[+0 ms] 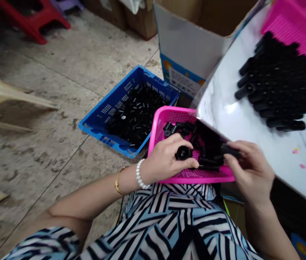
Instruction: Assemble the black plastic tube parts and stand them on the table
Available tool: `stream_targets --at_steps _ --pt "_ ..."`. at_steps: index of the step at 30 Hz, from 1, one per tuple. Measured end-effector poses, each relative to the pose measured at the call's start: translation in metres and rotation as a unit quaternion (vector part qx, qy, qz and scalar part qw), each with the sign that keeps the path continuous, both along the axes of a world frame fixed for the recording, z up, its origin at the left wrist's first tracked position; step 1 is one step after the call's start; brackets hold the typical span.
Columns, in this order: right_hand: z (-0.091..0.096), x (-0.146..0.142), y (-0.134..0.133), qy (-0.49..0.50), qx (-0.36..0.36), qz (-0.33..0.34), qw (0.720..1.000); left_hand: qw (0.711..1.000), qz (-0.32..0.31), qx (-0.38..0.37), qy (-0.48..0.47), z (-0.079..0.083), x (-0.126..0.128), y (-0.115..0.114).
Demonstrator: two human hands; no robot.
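My left hand [166, 157] is closed round a round black plastic part [183, 153], its hollow end facing up toward me. To the right, my right hand [250, 166] pinches a black cylindrical tube [230, 150] between thumb and fingers. Both hands are over a pink mesh basket [158, 126] at my lap, partly under the table's edge. Inside it lie small black parts [178, 127], some short and round, others longer; several are hidden by my hands and the table corner.
A white marble-patterned table [223, 97] bears a heap of black tubes [283, 85] and another pink basket [299, 29]. On the floor, a blue crate [96, 126] holds many small black pieces. Behind stands an open cardboard box [185, 43]. Stools [33, 21] stand at the left.
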State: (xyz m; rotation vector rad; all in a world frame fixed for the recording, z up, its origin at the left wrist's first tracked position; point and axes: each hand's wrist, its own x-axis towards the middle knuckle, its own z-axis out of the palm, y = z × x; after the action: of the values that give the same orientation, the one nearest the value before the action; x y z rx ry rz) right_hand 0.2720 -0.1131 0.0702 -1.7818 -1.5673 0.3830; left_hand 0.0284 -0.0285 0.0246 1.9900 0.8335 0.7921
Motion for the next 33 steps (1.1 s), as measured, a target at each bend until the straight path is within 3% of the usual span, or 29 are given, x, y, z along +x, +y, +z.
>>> stream_targets --at_steps 2,5,9,13,17,20,23,27,30,33 --pt "0.012 0.026 0.013 -0.127 0.045 -0.091 0.987 0.996 -0.015 0.076 0.041 0.019 0.021 0.027" --pt "0.012 0.058 0.042 -0.201 0.028 -0.184 0.962 0.976 -0.037 0.153 0.153 0.046 0.071 0.062" --pt "-0.006 0.075 0.074 -0.253 0.08 -0.185 0.946 0.959 -0.035 0.173 0.223 0.064 0.14 0.092" --pt "-0.014 0.075 0.076 -0.259 0.148 -0.184 0.937 0.961 -0.017 0.169 0.216 0.063 0.175 0.103" --pt "-0.011 0.069 0.055 -0.25 0.17 -0.203 0.931 0.991 0.007 0.121 0.064 0.053 0.167 0.098" --pt "-0.011 0.058 0.035 -0.19 0.141 -0.168 0.957 0.995 0.035 0.062 -0.066 0.045 0.143 0.081" --pt "-0.012 0.049 0.025 -0.155 0.1 -0.143 0.972 0.993 0.001 0.043 -0.11 0.04 0.123 0.063" --pt "-0.003 0.056 0.037 -0.298 0.124 -0.182 0.929 0.983 0.0 0.133 -0.124 0.037 0.123 0.064" --pt "0.01 0.065 0.059 -0.422 0.083 -0.138 0.892 0.98 -0.035 0.164 -0.107 0.034 0.134 0.082" --pt "0.018 0.069 0.079 -0.472 0.038 -0.098 0.875 0.982 -0.041 0.17 -0.072 0.03 0.137 0.094"
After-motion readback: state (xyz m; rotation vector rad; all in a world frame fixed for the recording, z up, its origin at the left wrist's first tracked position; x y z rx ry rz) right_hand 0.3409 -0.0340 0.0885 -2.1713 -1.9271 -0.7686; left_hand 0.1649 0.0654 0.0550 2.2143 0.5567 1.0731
